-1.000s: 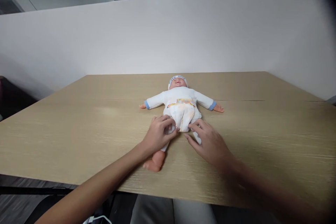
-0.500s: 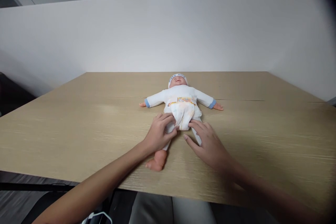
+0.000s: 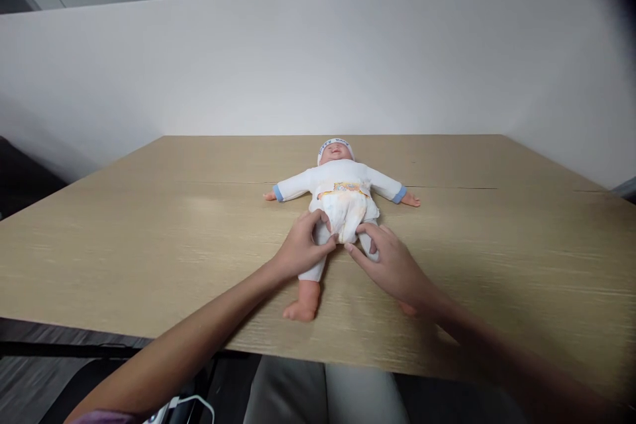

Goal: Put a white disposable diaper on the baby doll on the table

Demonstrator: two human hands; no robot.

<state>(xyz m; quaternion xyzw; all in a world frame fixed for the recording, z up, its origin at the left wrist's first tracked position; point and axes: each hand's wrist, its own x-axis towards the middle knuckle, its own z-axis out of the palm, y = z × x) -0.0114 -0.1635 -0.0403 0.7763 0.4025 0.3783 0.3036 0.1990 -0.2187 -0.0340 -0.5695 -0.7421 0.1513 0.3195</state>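
Note:
A baby doll [image 3: 340, 172] in a white outfit with blue cuffs lies on its back, head away from me and arms spread. Round its hips is a white diaper [image 3: 344, 215] with a printed orange-yellow waistband. My left hand [image 3: 304, 246] has its thumb and curled fingers at the diaper's lower left edge, by the leg opening. On the opposite edge, my right hand [image 3: 390, 262] holds the diaper with thumb and forefinger, low by the crotch. One bare doll foot [image 3: 304, 301] shows below my left hand; the other is mostly hidden behind my right wrist.
The doll rests on a wide wooden table [image 3: 163, 245] with a seam across it. White partition panels [image 3: 318, 66] rise behind and at the right. Below the front edge are my legs [image 3: 325, 394] and a white cable [image 3: 199, 401].
Both hands have shifted slightly along the diaper's leg edges, and my right fingers have curled in closer. The doll's left-side foot has swung a little to the right.

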